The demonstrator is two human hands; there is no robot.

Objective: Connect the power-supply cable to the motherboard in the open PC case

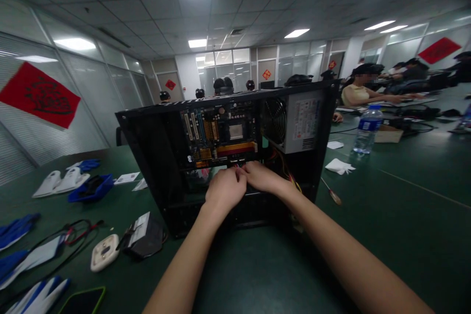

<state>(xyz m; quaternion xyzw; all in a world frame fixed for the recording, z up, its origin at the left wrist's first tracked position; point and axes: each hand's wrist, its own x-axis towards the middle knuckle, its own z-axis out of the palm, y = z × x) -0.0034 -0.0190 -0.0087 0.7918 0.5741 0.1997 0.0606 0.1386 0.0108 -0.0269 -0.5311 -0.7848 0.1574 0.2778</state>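
Observation:
A black computer case (147, 171) stands open on the table, its inside facing me. The motherboard (206, 132) sits in its upper middle, and a silver power supply (301, 122) with a fan is at the upper right. My left hand (226, 186) and my right hand (259, 176) meet at the motherboard's lower edge, fingers bent and closed. A few thin coloured wires show by the fingertips, but what the fingers hold is hidden. Yellow and red power cables (292, 179) hang behind my right wrist.
On the left lie a blue tray (90, 189), blue-and-white gloves (40, 297), a dark boxy part (144, 238), a white round-cornered device (105, 253) and a phone (84, 300). To the right are a screwdriver (334, 196), a water bottle (367, 130) and a seated person (362, 91).

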